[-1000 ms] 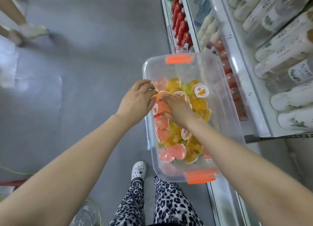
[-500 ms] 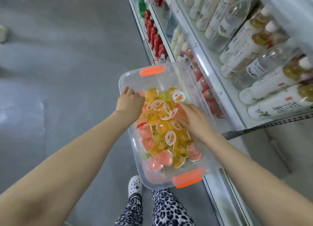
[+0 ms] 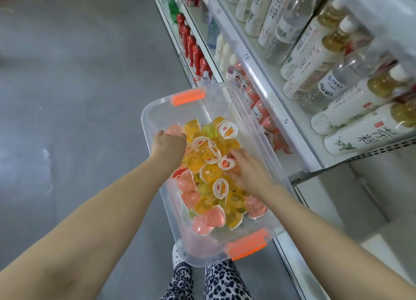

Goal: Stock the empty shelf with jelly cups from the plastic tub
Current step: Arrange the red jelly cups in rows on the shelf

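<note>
A clear plastic tub (image 3: 157,104) with orange handles holds several jelly cups (image 3: 211,173) in orange, yellow, pink and green. My left hand (image 3: 170,145) is inside the tub by its left wall, knuckles up and fingers curled closed; what it holds is mostly hidden. My right hand (image 3: 249,176) lies on the pile near the tub's right wall, its fingertips closed on a cup with a red apple lid (image 3: 225,163). To the right of my right arm, below the bottle shelf, is a bare white shelf (image 3: 369,209).
White-labelled tea and water bottles (image 3: 315,59) fill the upper shelf on the right. Peach-patterned bottles (image 3: 261,110) stand on the lower shelf just past the tub's right wall, and red bottles (image 3: 193,50) further along. Grey floor (image 3: 78,97) lies to the left. My legs (image 3: 216,281) are under the tub.
My hands, together at the middle of the tub a second ago, have parted: the left drew to the left wall, the right went to the right and took the apple-lid cup. The view tilted up.
</note>
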